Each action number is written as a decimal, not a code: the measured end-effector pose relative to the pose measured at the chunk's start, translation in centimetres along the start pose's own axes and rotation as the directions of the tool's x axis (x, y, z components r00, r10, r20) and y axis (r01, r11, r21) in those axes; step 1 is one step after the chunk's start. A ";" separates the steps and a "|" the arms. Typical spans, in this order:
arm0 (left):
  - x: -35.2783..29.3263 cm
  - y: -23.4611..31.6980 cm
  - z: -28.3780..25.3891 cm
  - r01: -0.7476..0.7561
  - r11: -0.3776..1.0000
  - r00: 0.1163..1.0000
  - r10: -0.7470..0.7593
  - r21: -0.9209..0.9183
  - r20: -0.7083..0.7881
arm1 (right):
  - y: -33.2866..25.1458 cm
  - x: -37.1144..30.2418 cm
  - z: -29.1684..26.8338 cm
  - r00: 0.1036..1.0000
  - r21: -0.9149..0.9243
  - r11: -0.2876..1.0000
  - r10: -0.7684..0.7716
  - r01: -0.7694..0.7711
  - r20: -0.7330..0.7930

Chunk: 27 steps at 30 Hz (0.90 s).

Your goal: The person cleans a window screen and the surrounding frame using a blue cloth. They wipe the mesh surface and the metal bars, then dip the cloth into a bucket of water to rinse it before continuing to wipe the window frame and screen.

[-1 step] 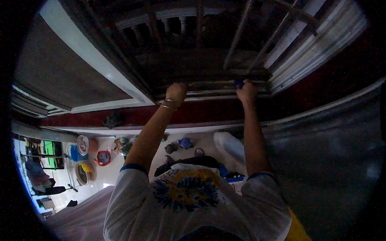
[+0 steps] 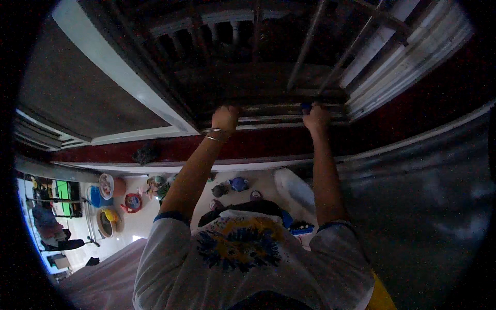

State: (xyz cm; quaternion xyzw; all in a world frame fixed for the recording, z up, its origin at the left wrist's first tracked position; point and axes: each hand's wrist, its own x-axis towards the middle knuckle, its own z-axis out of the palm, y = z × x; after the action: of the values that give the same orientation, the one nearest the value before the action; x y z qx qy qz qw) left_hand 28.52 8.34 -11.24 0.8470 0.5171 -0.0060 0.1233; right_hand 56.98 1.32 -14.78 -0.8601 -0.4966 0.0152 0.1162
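Note:
Both my arms reach forward to the window track [image 2: 274, 120], which runs along the sill between a white sliding frame and the right jamb. My left hand [image 2: 225, 119], with bangles at its wrist, is closed over the track near the white frame's lower corner. What its fingers hold, if anything, is hidden. My right hand [image 2: 316, 118] is closed at the track's right part, near the jamb. A small dark blue object [image 2: 306, 108] shows at its fingers; the dim light hides what kind it is.
Metal bars [image 2: 307, 46] stand beyond the track. A dark crumpled clump [image 2: 146, 154] lies on the dark red sill [image 2: 175, 146]. Below left are a blue bucket [image 2: 95, 196], a tan tub [image 2: 106, 225] and a red basin [image 2: 133, 203]. A grey curtain [image 2: 423, 206] hangs at right.

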 end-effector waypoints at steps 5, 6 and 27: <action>-4.7 -0.9 -1.5 -0.174 0.944 0.849 -0.001 -0.281 -0.529 | -6.6 -1.4 -3.0 0.942 -0.067 0.998 0.031 -0.009 0.334; -5.6 -1.5 -1.4 -0.183 0.944 0.844 0.008 -0.274 -0.537 | -8.2 -1.9 -3.5 0.941 -0.061 0.998 0.024 -0.004 0.339; -20.3 -8.7 -3.6 -0.180 0.884 0.770 -0.147 -0.432 -0.621 | -29.5 -8.8 3.7 0.984 -0.010 0.988 -0.157 0.156 -0.079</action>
State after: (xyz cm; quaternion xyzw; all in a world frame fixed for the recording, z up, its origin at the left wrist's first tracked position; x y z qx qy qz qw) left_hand 11.05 -4.86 -6.73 0.7473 0.5057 0.4075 0.1405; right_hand 26.93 8.64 -12.82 -0.8186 -0.5576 -0.0293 0.1350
